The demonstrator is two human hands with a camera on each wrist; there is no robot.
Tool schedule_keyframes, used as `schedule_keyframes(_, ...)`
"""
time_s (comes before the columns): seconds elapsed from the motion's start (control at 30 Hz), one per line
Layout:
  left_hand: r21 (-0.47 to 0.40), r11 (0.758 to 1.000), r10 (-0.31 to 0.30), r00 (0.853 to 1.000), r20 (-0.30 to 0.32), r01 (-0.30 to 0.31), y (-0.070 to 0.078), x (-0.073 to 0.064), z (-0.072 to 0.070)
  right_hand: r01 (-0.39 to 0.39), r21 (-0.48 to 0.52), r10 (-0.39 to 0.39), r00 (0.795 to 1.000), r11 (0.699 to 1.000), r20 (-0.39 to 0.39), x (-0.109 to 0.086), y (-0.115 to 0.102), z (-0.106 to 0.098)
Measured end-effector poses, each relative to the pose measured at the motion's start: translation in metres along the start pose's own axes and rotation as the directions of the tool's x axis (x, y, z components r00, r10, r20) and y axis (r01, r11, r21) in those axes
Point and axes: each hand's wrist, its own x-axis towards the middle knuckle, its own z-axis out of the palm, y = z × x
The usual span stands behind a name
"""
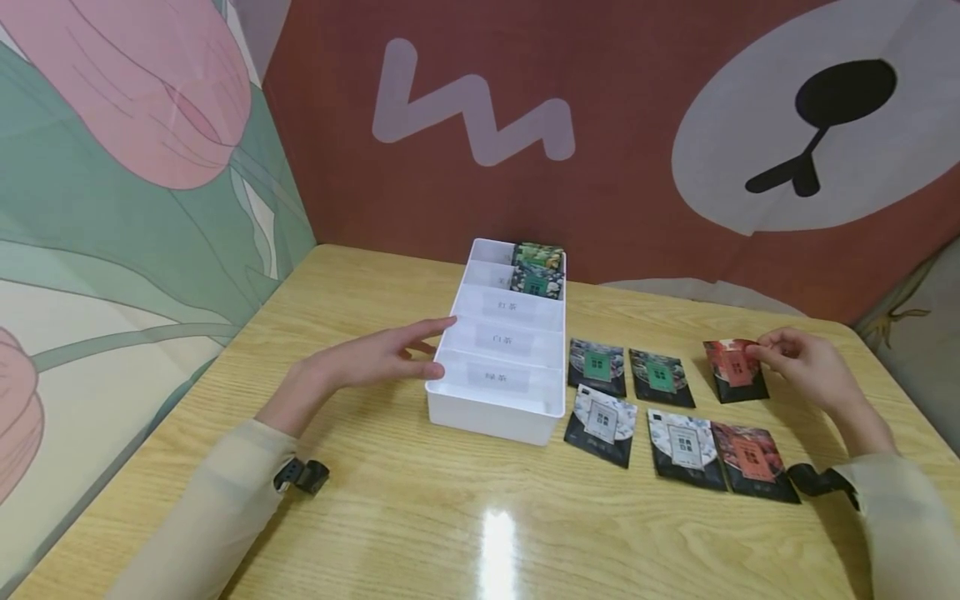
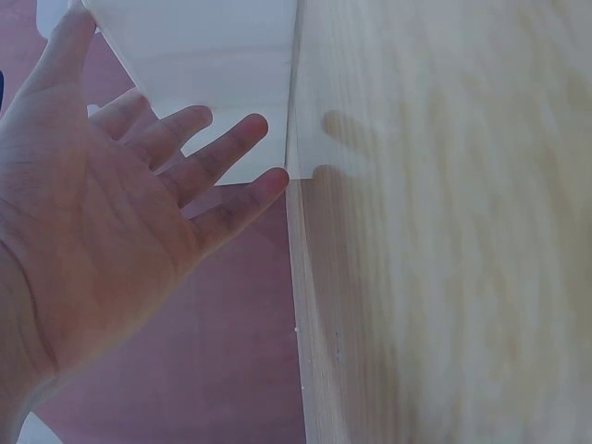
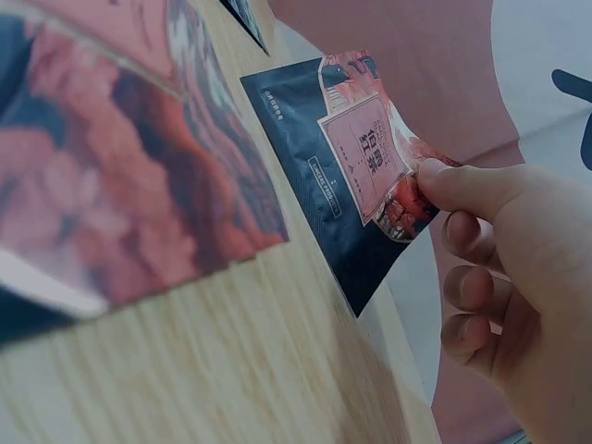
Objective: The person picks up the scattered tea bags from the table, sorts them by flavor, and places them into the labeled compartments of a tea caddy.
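My right hand (image 1: 813, 371) pinches a red and black tea packet (image 1: 735, 367) by its upper corner, between thumb and forefinger. The right wrist view shows the packet (image 3: 356, 166) tilted, its lower edge close over the table and its pink label facing up. My left hand (image 1: 378, 354) is at the left side of the white divided box (image 1: 491, 421), fingers spread and fairly straight, the tips right at the box wall. In the left wrist view the palm of that hand (image 2: 102, 222) shows, holding nothing.
Right of the box lie two green-labelled packets (image 1: 596, 367), two white-labelled packets (image 1: 600, 425) and another red packet (image 1: 753, 462). Green packets (image 1: 538, 279) stand in the box's far compartments; the nearer ones carry paper labels (image 1: 501, 340). A patterned cloth (image 1: 480, 200) hangs behind the table.
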Motion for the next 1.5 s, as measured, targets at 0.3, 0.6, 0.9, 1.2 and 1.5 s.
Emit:
schedule_keyframes(0.3,0.014,1.0,-0.009,1.0,0.002,0.009,0.002,0.0,-0.001,-0.002,-0.006,0.001,0.995,1.0,-0.095,0.0,-0.019,-0.004)
schedule_keyframes(0.6,0.01,1.0,0.003,1.0,0.014,-0.003,0.001,0.005,0.003,-0.026,0.098,0.052,0.961,0.995,-0.27,0.0,-0.052,-0.011)
schedule_keyframes(0.9,0.003,1.0,0.002,1.0,0.002,-0.002,-0.001,0.0,0.003,-0.018,0.194,0.084,0.938,0.981,-0.336,0.021,-0.098,-0.006)
schedule_keyframes(1.2,0.003,1.0,-0.005,1.0,-0.004,0.005,0.0,0.0,0.002,0.08,0.225,0.0,0.941,0.971,-0.337,0.031,-0.147,0.005)
schedule_keyframes(1.5,-0.004,1.0,-0.007,1.0,-0.008,0.007,-0.001,0.0,0.002,0.163,0.268,-0.076,0.948,0.949,-0.31,0.04,-0.188,0.018)
